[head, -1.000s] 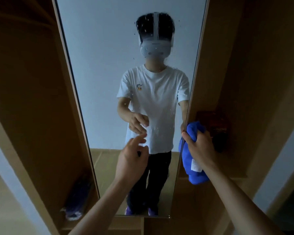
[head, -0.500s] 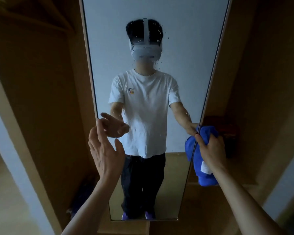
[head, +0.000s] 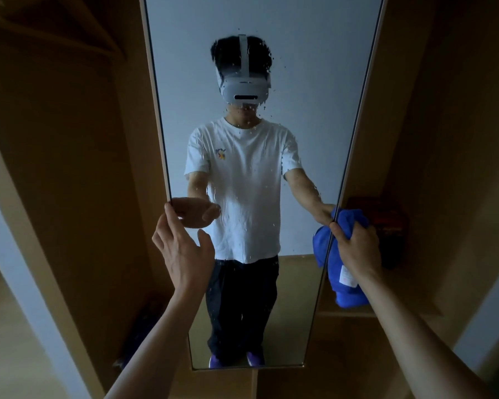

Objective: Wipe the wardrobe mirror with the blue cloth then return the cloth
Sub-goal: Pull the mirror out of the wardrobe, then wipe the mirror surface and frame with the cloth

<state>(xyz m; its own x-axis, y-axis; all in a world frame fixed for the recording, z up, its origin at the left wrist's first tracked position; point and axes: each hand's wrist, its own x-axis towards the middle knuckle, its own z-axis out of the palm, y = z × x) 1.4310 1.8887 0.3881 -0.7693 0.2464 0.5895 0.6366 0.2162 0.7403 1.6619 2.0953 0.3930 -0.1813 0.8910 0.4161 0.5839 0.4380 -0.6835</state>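
Right hand (head: 357,251) clenches the crumpled blue cloth (head: 350,298) at centre right, beside the tall frameless wardrobe mirror (head: 300,82) edge. Left hand (head: 182,251) is spread loose, fingertips seemingly touching the left edge. Steady the panel there, then sweep the water droplets (head: 254,128) from the top downward in overlapping passes.

Blue cloth (head: 347,283); tan wooden wardrobe (head: 69,168).

One tall frameless wardrobe mirror (head: 300,82), one crumpled blue cloth (head: 349,295), one dark reddish box (head: 386,223) — and two bare hands: left hand (head: 182,254), right hand (head: 357,249).
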